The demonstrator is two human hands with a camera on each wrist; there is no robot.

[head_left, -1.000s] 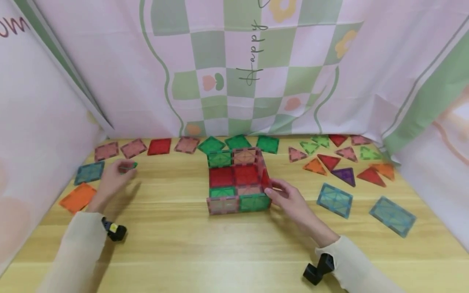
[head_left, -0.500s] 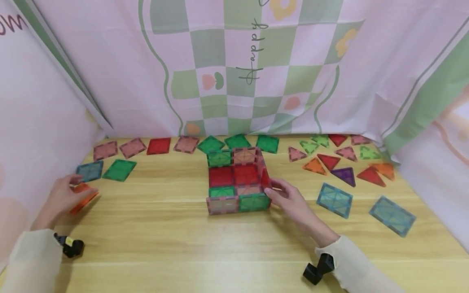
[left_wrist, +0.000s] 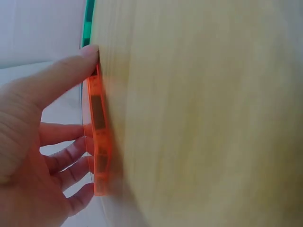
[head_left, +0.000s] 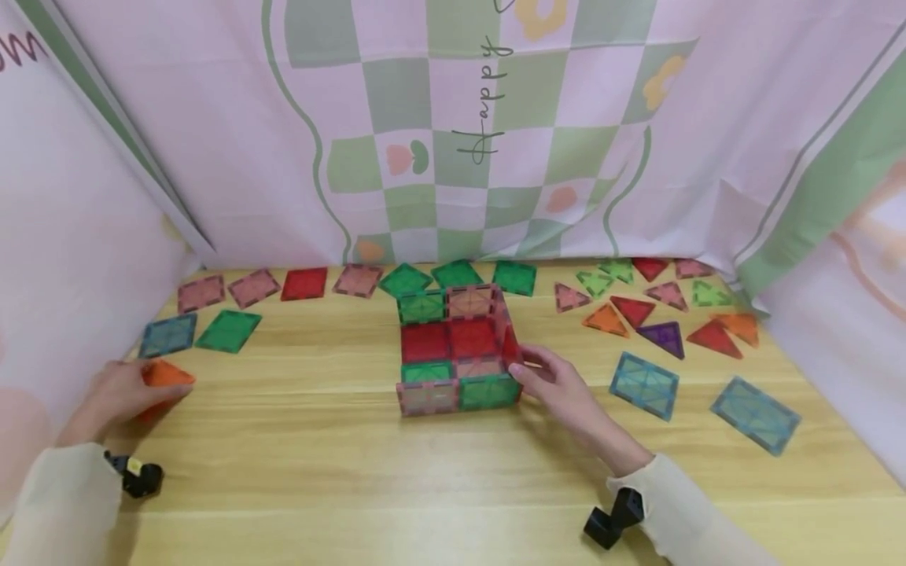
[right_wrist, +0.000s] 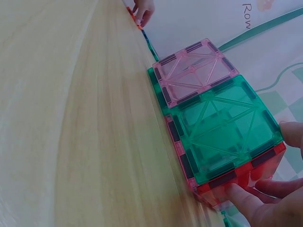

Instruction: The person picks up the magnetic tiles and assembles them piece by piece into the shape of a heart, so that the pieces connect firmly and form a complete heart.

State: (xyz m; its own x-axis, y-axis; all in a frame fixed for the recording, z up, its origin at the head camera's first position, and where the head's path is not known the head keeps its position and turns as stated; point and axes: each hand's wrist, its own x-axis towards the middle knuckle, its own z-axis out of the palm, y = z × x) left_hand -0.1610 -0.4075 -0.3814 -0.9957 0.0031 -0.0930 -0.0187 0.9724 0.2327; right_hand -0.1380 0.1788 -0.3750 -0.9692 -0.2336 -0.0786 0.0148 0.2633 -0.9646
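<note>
Tile box (head_left: 473, 338), frame centre, right hand (head_left: 559, 385) gripping its right side; squeezing could part its seams. Orange tile (head_left: 168, 373), frame left, tilted, pinched in left hand (head_left: 116, 395); a loose grip could drop it.

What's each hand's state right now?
Left hand: holding the orange tile.
Right hand: holding the tile box at its red wall.

Shows orange in a tile (head_left: 168, 373); red, pink and green in the box (head_left: 490, 391); blue in a rectangle (head_left: 644, 385); green-and-pink checks on the curtain (head_left: 453, 106).
</note>
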